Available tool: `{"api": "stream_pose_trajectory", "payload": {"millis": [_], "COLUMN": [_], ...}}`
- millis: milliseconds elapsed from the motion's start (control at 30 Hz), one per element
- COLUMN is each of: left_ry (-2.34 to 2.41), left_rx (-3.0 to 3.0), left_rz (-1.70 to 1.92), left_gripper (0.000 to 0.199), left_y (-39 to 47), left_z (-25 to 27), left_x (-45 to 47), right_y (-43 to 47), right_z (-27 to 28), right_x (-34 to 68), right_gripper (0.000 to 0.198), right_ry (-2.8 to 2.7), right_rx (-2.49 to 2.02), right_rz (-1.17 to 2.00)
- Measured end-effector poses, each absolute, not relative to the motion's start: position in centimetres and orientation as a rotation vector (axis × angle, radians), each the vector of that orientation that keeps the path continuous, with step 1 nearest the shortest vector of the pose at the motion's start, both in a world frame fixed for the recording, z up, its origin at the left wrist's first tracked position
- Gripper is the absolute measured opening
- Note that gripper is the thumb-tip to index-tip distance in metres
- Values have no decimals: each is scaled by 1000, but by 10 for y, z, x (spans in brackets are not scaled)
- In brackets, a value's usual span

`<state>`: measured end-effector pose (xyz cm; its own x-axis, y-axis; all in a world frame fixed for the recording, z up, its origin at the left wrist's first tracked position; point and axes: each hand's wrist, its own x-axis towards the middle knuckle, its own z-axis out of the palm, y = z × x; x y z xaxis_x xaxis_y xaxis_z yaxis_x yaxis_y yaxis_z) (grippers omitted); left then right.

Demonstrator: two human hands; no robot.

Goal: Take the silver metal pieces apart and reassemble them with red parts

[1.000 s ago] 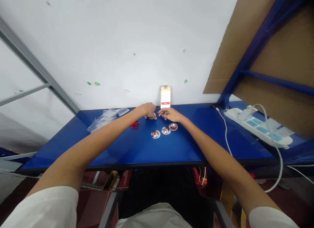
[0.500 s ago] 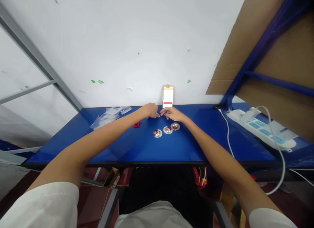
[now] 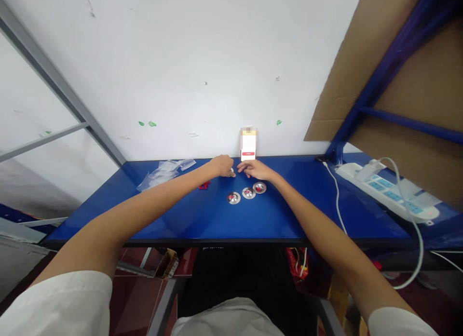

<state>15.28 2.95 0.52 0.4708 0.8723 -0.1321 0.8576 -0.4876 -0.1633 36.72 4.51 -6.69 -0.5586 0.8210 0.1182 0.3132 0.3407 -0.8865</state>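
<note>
My left hand [image 3: 224, 166] is at the back middle of the blue table, fingers bent down and closed together. A small pale, shiny bit shows at its fingertips; the hand hides the rest, so I cannot tell what it is. Close on its right, my right hand [image 3: 255, 169] hovers with fingers apart and nothing in them. In front of the hands lie three round, shiny metal discs with domed middles and red marks: a left disc [image 3: 233, 197], a middle disc [image 3: 249, 193] and a right disc [image 3: 259, 187]. A cluster of small red pieces [image 3: 204, 185] lies beside my left forearm.
A phone [image 3: 248, 145] with a lit screen leans on the wall behind the hands. Clear plastic bags [image 3: 162, 171] lie on the table [image 3: 202, 220] at the left. At the right are a white power strip [image 3: 388, 194] and a white cable [image 3: 336, 196].
The view has shifted slightly. My left fingers have moved a little, and a pale bit now shows at their tips. My right hand stays nearly in place; the discs and red pieces lie as before.
</note>
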Motion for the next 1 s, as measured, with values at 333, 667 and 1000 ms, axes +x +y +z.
{"api": "stream_pose_trajectory", "payload": {"millis": [333, 667, 1000], "left_ry": [-1561, -1595, -1526], "left_rx": [-2665, -2745, -2802], "left_rz": [384, 451, 499], "left_gripper": [42, 49, 97], "left_y": [31, 40, 32], "left_z": [8, 2, 29], "left_x": [156, 151, 139], "right_y": [49, 50, 47], "right_z": [-71, -71, -69], "right_x": [369, 369, 369], "right_gripper": [49, 48, 49], "right_ry": [-2054, -2038, -2041], "right_rx": [-965, -968, -975], "right_rz": [1180, 1214, 1201]}}
